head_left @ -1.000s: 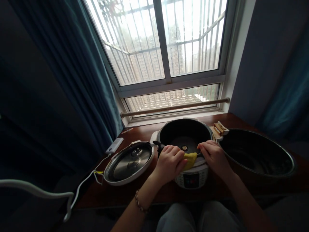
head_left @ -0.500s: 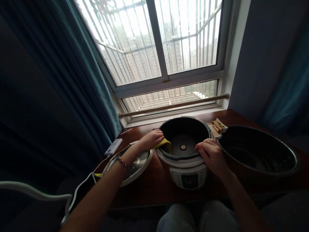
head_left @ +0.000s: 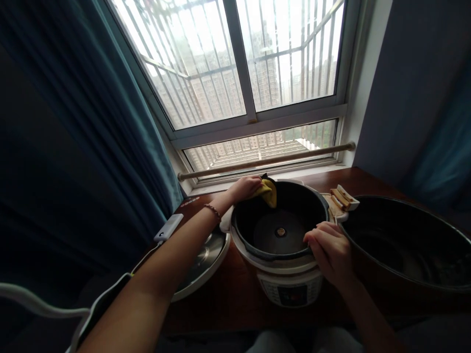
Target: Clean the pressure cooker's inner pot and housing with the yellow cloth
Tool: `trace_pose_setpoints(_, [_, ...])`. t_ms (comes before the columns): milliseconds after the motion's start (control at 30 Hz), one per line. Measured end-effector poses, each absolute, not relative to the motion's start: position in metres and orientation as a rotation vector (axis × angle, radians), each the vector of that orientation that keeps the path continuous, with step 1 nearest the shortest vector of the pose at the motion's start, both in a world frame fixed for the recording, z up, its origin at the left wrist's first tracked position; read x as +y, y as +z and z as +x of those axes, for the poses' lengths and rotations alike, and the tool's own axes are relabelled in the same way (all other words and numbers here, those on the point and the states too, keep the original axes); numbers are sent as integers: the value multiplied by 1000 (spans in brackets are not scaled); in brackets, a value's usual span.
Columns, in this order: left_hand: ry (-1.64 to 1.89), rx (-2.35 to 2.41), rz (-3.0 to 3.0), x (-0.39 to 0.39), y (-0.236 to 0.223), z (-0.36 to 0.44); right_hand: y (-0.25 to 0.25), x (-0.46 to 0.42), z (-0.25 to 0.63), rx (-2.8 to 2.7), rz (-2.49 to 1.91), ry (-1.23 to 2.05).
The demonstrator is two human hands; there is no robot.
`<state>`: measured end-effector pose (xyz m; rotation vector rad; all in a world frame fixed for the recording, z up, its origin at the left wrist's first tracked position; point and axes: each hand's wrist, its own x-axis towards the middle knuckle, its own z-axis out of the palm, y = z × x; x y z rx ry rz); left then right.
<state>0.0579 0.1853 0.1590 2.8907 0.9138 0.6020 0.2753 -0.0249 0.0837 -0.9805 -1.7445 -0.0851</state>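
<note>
An open white electric cooker (head_left: 290, 289) with a dark hollow inside stands on the brown table (head_left: 235, 294) in front of me. My left hand (head_left: 245, 187) presses a yellow cloth (head_left: 268, 192) against the cooker's far rim, fingers closed on it. The cooker's near right rim is held by my right hand (head_left: 329, 247), whose fingers curl over the edge. Under my left forearm lies the cooker's lid (head_left: 200, 264), upside down on the table to the left.
A large dark inner pot (head_left: 405, 245) sits to the right of the cooker. A white power bank (head_left: 168, 228) with a white cable (head_left: 37, 306) lies at the left. Teal curtains (head_left: 121, 113) flank the window; a wooden rod (head_left: 265, 161) runs along the sill.
My left hand has carried the yellow cloth round the rim, from the near front through the left side to the far edge. My right hand stays on the near right rim.
</note>
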Motion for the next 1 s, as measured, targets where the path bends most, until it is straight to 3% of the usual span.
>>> trace_pose_setpoints(267, [358,732,3218,198,150,110,83,-22,275,-1739,-932,-103])
trace_pose_setpoints(500, [-24,638,3456,179,147,82,83,-24,276,-1754,-955,-102])
trace_pose_setpoints(1000, [-339,1188,2929,102,126,64,83,-28,274,-1748,-1008,-39])
